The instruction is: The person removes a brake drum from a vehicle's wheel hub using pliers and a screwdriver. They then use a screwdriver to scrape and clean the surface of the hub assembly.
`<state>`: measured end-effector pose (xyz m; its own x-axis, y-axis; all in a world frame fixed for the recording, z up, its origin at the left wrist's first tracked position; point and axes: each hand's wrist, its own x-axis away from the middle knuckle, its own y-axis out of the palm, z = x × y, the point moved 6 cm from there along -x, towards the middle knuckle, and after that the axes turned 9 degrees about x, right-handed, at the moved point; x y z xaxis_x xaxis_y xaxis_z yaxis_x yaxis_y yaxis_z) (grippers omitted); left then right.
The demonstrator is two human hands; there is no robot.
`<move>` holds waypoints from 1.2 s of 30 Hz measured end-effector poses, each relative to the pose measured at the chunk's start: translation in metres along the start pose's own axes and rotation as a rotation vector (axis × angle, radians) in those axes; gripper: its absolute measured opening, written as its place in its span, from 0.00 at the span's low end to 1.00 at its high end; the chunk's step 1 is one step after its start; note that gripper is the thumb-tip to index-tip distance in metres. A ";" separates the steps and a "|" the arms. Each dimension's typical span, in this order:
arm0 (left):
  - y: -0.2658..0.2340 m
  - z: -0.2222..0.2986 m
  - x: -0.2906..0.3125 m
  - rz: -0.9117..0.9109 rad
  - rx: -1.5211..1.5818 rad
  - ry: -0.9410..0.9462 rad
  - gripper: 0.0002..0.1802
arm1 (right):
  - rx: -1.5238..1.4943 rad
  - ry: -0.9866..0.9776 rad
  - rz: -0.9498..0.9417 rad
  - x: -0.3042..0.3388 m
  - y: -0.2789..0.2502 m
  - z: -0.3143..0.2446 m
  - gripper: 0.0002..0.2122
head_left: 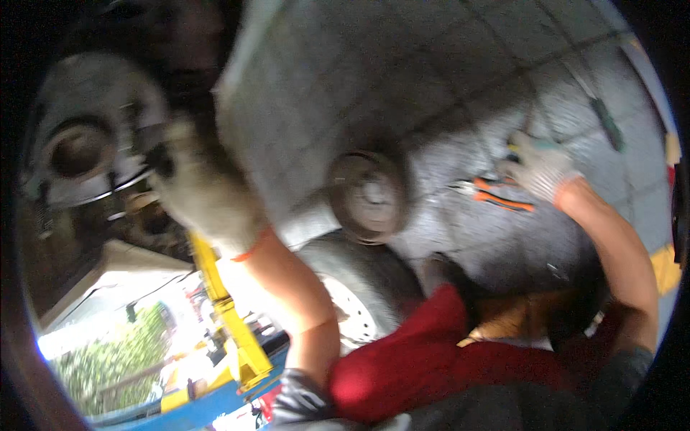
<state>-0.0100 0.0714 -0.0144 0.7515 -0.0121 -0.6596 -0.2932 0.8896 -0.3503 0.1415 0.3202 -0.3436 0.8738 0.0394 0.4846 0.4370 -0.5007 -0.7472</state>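
Note:
My left hand point(208, 190), in a pale work glove, is raised against the wheel hub point(136, 90) at the left. Its fingers are smeared by motion beside the hub's studs, so their grip does not show. Down on the floor at the right, my right hand point(540, 164), gloved too, has its fingers curled in. A small yellow and dark bit shows at its fingertips; what it is I cannot make out. Just beside that hand lie orange-handled pliers point(504, 201), one handle reaching toward the glove.
A rusty brake drum point(366, 197) sits near a tyre on a white wheel point(359, 269). At the far right a dark-handled long tool point(608, 123) lies on the tiled floor point(445, 144). A yellow metal arm point(230, 320) stands below my left forearm.

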 end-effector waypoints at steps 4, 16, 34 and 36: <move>0.005 0.003 -0.005 -0.046 0.156 0.007 0.28 | 0.016 0.115 0.130 0.005 0.020 0.018 0.33; 0.023 0.011 0.009 -0.210 -0.887 0.428 0.25 | -1.323 -0.705 -0.156 0.044 -0.048 -0.132 0.22; -0.003 0.027 0.013 -0.098 -1.076 0.486 0.14 | -0.716 -0.592 0.676 0.021 -0.115 -0.216 0.31; -0.003 0.027 0.014 -0.087 -1.055 0.474 0.15 | -0.692 -0.579 0.689 0.019 -0.115 -0.217 0.32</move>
<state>0.0174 0.0808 -0.0040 0.5619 -0.4226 -0.7111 -0.7666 0.0571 -0.6396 0.0619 0.1909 -0.1498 0.9285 -0.1251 -0.3497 -0.2294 -0.9337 -0.2748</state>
